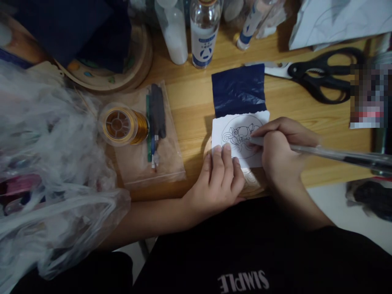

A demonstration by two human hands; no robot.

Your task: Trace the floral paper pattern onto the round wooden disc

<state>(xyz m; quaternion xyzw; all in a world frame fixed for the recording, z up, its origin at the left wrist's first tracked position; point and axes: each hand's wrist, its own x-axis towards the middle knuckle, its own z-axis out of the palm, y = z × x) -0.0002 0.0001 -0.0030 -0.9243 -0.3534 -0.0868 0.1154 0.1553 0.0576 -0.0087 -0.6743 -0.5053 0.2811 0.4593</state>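
Observation:
My right hand (283,149) is closed around a pen (333,154), its tip resting at a line drawing on a small white paper (220,130). The drawing shows curled, flower-like shapes inside a circle. My left hand (219,175) lies flat with its fingers on the paper's lower left edge. Under the paper is a round wooden piece (252,185), mostly covered, with some lines visible on it. A dark blue sheet (238,92) sticks out above the paper; how far it runs beneath is hidden.
Black-handled scissors (321,73) lie at the upper right. A spool of golden wire (124,125) and a clear bag (171,163) with slim tools are on the left. Glass bottles (204,36) stand at the back. Crumpled plastic (55,163) fills the left side.

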